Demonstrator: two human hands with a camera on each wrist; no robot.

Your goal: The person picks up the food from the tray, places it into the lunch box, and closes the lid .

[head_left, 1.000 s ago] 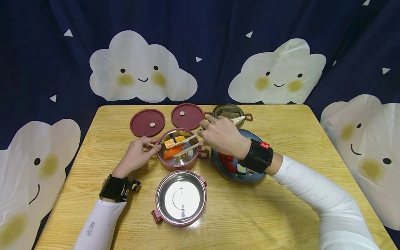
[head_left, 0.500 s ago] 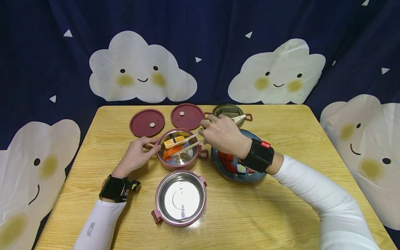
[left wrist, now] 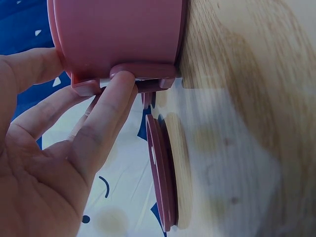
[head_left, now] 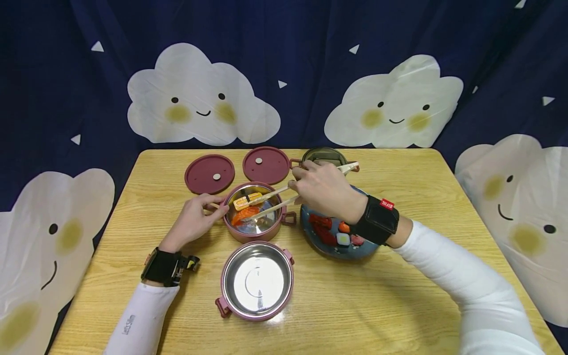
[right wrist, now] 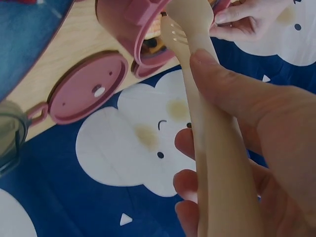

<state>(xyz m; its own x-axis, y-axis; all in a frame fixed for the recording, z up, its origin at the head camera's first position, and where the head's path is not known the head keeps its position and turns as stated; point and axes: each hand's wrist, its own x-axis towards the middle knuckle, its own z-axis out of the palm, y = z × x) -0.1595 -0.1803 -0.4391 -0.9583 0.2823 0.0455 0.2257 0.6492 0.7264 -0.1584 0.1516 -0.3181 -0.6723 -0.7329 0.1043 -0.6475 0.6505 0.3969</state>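
My left hand (head_left: 195, 222) holds the handle of a pink pot (left wrist: 118, 34), its fingertips around the handle and at the pot's side. Inside this steel-lined pot lie a toy egg sushi (head_left: 241, 202) and an orange toy salmon sushi (head_left: 245, 215). Above the pot's right side, my right hand (head_left: 323, 190) grips cream tongs (head_left: 277, 206). One tong tip is spoon-shaped and the other slotted like a fork, as the right wrist view shows. In the head view the spread tips reach into the pot, overlapping the egg sushi and the edge of the salmon sushi.
A second pink pot (head_left: 257, 276) stands open in front. Behind are two dark red lids (head_left: 209, 175) and an olive pot (head_left: 323, 155) with red handles. A blue plate (head_left: 317, 245) under my right forearm bears a red toy crayfish (head_left: 326, 235) and a sushi roll (head_left: 343, 239).
My right hand has shifted slightly to the right with the tongs, uncovering more of the plate. The tong tips stay in the pot. The left hand and the toy sushi have not visibly moved.
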